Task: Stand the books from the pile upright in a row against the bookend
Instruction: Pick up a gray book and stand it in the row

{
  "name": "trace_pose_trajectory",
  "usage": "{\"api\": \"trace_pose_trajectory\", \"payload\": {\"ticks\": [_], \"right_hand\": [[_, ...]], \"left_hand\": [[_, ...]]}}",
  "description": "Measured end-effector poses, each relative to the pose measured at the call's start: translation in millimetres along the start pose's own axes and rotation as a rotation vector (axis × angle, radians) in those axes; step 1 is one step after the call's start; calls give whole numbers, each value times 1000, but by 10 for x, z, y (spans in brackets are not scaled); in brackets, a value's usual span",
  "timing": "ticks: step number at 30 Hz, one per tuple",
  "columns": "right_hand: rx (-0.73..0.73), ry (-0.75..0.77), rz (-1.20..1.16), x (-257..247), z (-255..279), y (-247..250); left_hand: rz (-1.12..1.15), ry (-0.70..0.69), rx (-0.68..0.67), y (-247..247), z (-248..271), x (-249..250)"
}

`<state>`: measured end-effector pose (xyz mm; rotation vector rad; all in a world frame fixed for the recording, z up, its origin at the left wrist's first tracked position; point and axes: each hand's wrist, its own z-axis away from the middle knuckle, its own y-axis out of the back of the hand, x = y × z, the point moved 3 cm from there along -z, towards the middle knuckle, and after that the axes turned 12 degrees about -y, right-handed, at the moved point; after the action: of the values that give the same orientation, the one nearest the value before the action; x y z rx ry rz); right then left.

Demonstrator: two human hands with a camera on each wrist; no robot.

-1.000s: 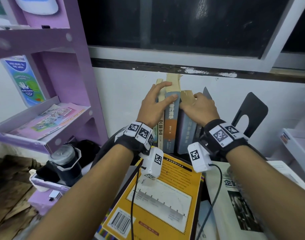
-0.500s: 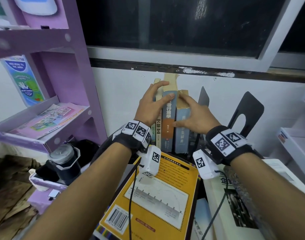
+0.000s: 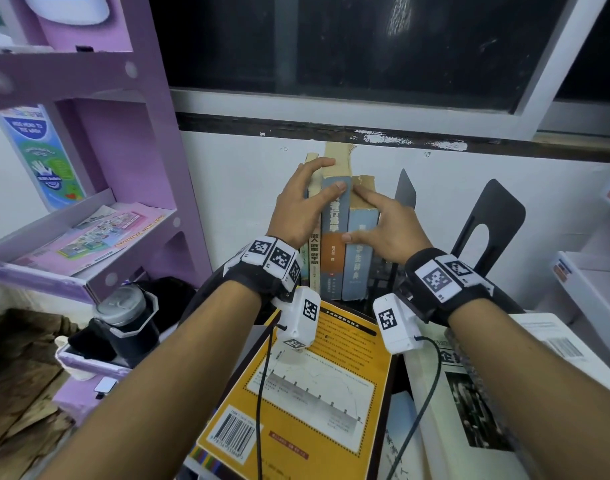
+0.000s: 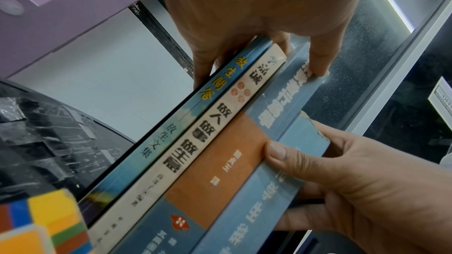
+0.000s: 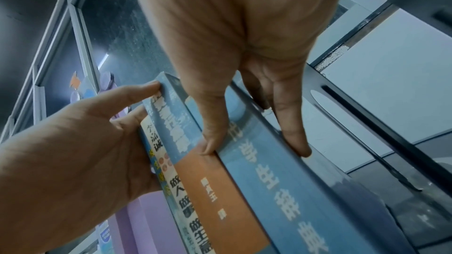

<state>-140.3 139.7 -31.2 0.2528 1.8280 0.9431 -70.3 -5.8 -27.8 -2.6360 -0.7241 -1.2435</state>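
Several books stand upright against the white wall: a thin blue one (image 4: pixel 171 123), a cream one (image 3: pixel 314 252), a blue-and-orange one (image 3: pixel 334 233) and a light-blue one (image 3: pixel 359 268). My left hand (image 3: pixel 326 176) grips the row's left side, fingers behind, thumb on the blue-and-orange spine. My right hand (image 3: pixel 357 216) pinches the light-blue book, thumb (image 5: pixel 210 142) at its left edge, fingers (image 5: pixel 297 142) down its right face. A black bookend (image 3: pixel 405 194) stands just right of the row, another bookend (image 3: pixel 493 223) farther right. The pile's yellow book (image 3: pixel 307 386) lies flat below my wrists.
A white-covered book (image 3: pixel 476 386) lies right of the yellow one. A purple shelf unit (image 3: pixel 123 174) rises at the left, with a dark bottle (image 3: pixel 130 317) in a tray beneath. White boxes (image 3: pixel 587 285) sit at the right. A dark window runs above.
The leaning books have been brought upright. My right hand slid from their top edges down onto the light-blue book's spine. My left hand stayed on the row's left side.
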Motion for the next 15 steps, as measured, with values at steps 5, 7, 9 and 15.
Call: {"api": "trace_pose_trajectory", "payload": {"ticks": [5, 7, 9, 15], "right_hand": [[-6, 13, 24, 11, 8, 12], [-19, 13, 41, 22, 16, 24], [-49, 18, 66, 32, 17, 27], [-30, 20, 97, 31, 41, 29]], "left_hand": [[-5, 2, -9, -3, 10, 0], [-9, 1, -9, -1, 11, -1], [-12, -2, -4, 0, 11, 0], [-16, 0, -1, -2, 7, -23]]}}
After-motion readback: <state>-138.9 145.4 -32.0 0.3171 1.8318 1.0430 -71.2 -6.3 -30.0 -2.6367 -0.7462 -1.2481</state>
